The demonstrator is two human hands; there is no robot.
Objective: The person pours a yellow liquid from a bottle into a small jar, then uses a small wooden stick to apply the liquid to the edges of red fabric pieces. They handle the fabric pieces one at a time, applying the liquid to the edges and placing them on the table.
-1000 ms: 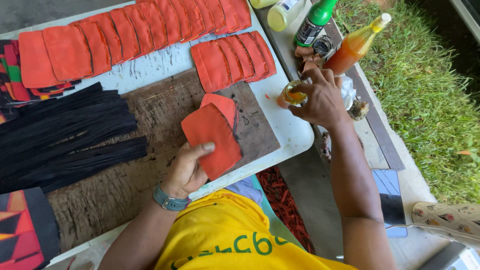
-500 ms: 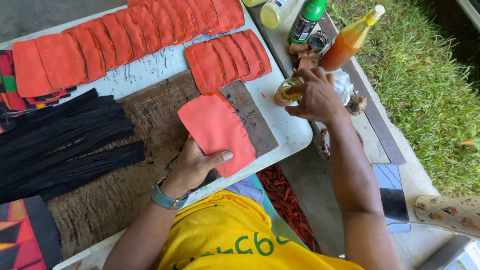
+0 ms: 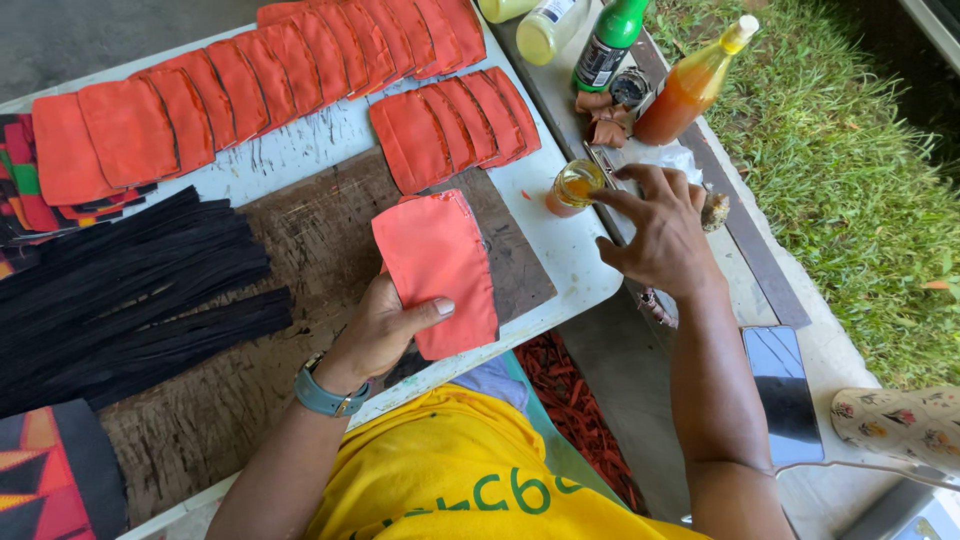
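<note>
Your left hand [image 3: 385, 330] pinches an orange fabric pouch [image 3: 437, 270], thumb on top, over the brown board [image 3: 300, 260] on the surface [image 3: 570, 265]. Your right hand [image 3: 655, 235], fingers spread, reaches the small glass jar [image 3: 573, 187]. Farther: overlapping orange pieces [image 3: 455, 125], black strips [image 3: 130, 290], bottles [image 3: 690, 85].

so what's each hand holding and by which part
Left hand holds the orange fabric piece by its lower left edge; right hand holds nothing, fingers at the small jar.
</note>
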